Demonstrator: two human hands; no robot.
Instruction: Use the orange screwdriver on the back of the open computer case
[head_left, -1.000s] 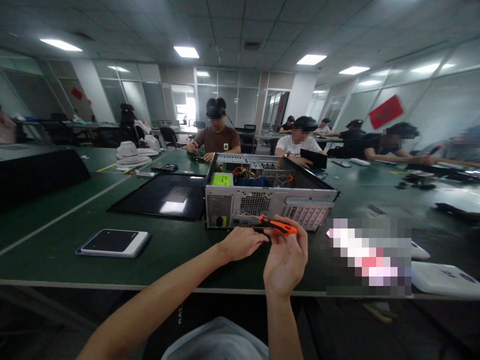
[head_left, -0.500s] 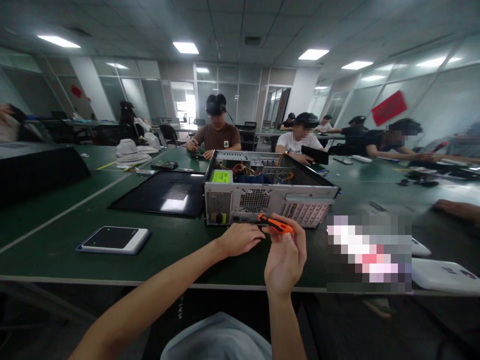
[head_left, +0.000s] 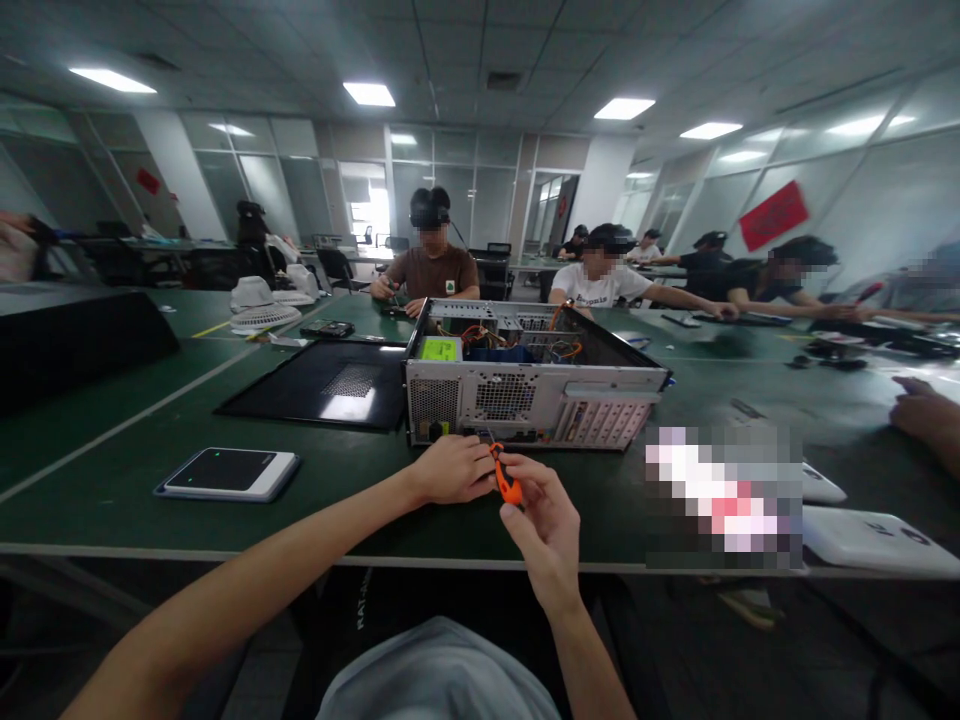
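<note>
My right hand grips an orange and black screwdriver, its thin shaft pointing up and away toward the back panel of a computer case. Close beside the screwdriver's front end, my left hand is at the panel's lower edge, fingers bent together; whatever they may hold is hidden. The case lies on its side with its top side open. Inside show a power supply with a yellow-green label and coloured cables.
Left of the case lies a black side panel. A white and black device is nearer me. White fans and a dark box stand farther left. At right are a white case and a co-worker's hand. Other people sit opposite.
My right hand has moved left and turned the screwdriver from sideways to pointing at the case. My left hand has shifted slightly left. The co-worker opposite right has stretched out an arm.
</note>
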